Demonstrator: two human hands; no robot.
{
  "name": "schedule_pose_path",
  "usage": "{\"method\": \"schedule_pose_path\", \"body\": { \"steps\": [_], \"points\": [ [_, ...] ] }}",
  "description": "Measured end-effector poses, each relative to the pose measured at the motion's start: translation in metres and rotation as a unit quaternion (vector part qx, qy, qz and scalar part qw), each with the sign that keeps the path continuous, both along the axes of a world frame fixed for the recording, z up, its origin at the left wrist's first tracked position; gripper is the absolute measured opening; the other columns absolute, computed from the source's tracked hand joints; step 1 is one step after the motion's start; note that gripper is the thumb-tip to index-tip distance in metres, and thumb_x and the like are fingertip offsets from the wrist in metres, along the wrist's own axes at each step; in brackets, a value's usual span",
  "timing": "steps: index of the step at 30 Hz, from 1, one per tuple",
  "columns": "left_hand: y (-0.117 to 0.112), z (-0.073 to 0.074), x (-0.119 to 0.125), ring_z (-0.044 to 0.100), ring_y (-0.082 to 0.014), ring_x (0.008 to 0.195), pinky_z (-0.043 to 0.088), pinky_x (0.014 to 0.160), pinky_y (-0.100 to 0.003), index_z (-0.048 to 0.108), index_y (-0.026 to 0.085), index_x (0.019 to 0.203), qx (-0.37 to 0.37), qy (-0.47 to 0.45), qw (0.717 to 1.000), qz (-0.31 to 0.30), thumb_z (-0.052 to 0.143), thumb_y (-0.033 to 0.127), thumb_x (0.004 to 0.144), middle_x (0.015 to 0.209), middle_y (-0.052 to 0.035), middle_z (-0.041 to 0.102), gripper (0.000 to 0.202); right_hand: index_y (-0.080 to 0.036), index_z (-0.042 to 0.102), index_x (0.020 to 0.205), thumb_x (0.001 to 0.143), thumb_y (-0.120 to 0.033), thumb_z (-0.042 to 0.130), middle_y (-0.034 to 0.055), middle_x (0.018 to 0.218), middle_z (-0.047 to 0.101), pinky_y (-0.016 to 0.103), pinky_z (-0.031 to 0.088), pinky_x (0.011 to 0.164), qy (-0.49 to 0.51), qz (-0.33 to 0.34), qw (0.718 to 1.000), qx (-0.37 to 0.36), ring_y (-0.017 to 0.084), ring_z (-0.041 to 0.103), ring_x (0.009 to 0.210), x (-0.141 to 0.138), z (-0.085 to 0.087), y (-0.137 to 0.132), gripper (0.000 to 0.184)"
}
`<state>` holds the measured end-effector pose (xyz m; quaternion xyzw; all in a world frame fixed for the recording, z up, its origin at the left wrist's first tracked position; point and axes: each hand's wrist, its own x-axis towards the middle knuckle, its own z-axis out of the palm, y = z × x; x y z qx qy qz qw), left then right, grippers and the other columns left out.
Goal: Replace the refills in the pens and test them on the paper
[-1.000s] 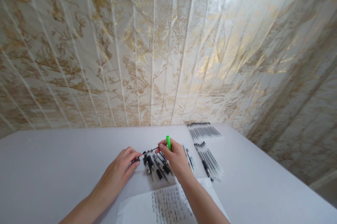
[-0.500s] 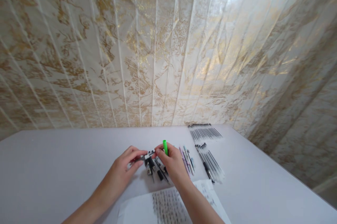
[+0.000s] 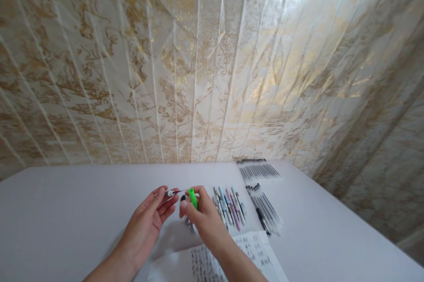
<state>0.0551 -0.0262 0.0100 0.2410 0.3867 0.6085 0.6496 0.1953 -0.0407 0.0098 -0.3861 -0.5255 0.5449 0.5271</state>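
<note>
My right hand [image 3: 202, 220] is closed round a bright green pen barrel [image 3: 192, 198], whose end sticks up between thumb and forefinger. My left hand [image 3: 148, 222] pinches a thin pen refill [image 3: 175, 192] at its pale end; the refill runs level toward the green barrel. Both hands hover just above the white table [image 3: 66, 211], close together. Below and behind the right hand lie some dark pen parts [image 3: 189, 224], mostly hidden.
A row of pastel pens [image 3: 228, 207] lies right of my hands. Further right are two batches of black refills, the near batch [image 3: 263, 207] and the far batch [image 3: 258, 169]. A handwritten sheet [image 3: 251, 249] lies at the near edge. A gold-patterned curtain [image 3: 212, 61] hangs behind.
Both hands moved left and nearer to me. The right hand has uncovered the row of pastel pens. The refill has lifted off the pile of parts in the left hand's pinch.
</note>
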Motion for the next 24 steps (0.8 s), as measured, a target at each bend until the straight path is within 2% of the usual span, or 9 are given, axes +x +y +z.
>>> {"method": "schedule_pose_path", "body": {
  "steps": [2,5,8,11,16,24],
  "points": [
    [0.004,0.003,-0.005,0.068,-0.0142,0.073,0.056,0.061,-0.020,0.061,0.016,0.087,0.013,0.011,0.999,0.029,0.053,0.011,0.086,0.082,-0.0066,0.071,0.009,-0.020,0.042,0.090,0.087,-0.041,0.050,-0.0022,0.070,0.060,0.023,0.033,0.057,-0.020,0.002,1.000,-0.004,0.009,0.039,0.055,0.003,0.005,-0.002,0.023],
    [0.009,0.009,-0.013,0.068,-0.0133,0.072,0.055,0.060,-0.019,0.059,0.017,0.088,0.040,0.026,0.997,0.064,0.052,0.012,0.086,0.076,-0.0051,0.071,0.009,-0.021,0.042,0.086,0.092,-0.040,0.039,-0.0005,0.076,0.059,0.024,0.035,0.062,-0.107,-0.015,0.993,0.038,0.011,0.043,0.060,0.010,0.011,-0.004,0.020],
    [0.012,0.012,-0.018,0.068,-0.0137,0.071,0.055,0.060,-0.018,0.058,0.016,0.086,0.055,0.032,0.995,0.083,0.057,0.015,0.083,0.074,-0.0045,0.071,0.003,-0.021,0.044,0.083,0.091,-0.033,0.042,-0.0006,0.075,0.057,0.024,0.034,0.063,-0.249,-0.043,0.963,0.093,0.013,0.049,0.065,0.014,0.013,-0.005,0.014],
    [0.011,0.013,-0.017,0.068,-0.0143,0.074,0.055,0.063,-0.020,0.057,0.018,0.088,0.077,0.041,0.993,0.074,0.067,0.024,0.077,0.076,-0.0024,0.071,0.017,-0.021,0.045,0.085,0.088,-0.027,0.045,-0.0010,0.073,0.057,0.024,0.032,0.060,-0.342,-0.061,0.931,0.114,0.014,0.051,0.064,0.013,0.012,-0.005,0.007],
    [0.004,0.013,-0.013,0.069,-0.0176,0.076,0.055,0.066,-0.025,0.053,0.021,0.098,0.105,0.097,0.988,0.051,0.074,0.037,0.069,0.077,-0.0004,0.071,0.040,-0.022,0.048,0.085,0.085,-0.024,0.047,-0.0008,0.073,0.060,0.023,0.032,0.057,-0.376,-0.088,0.914,0.126,0.014,0.051,0.061,0.011,0.012,-0.006,0.002],
    [0.004,0.010,-0.015,0.068,-0.0182,0.076,0.055,0.069,-0.029,0.051,0.021,0.095,0.131,0.148,0.978,0.062,0.068,0.043,0.075,0.079,-0.0009,0.070,0.035,-0.022,0.051,0.084,0.083,-0.024,0.051,-0.0012,0.069,0.058,0.022,0.031,0.056,-0.384,-0.075,0.913,0.113,0.014,0.051,0.060,0.010,0.014,-0.007,0.003]
  ]
}}
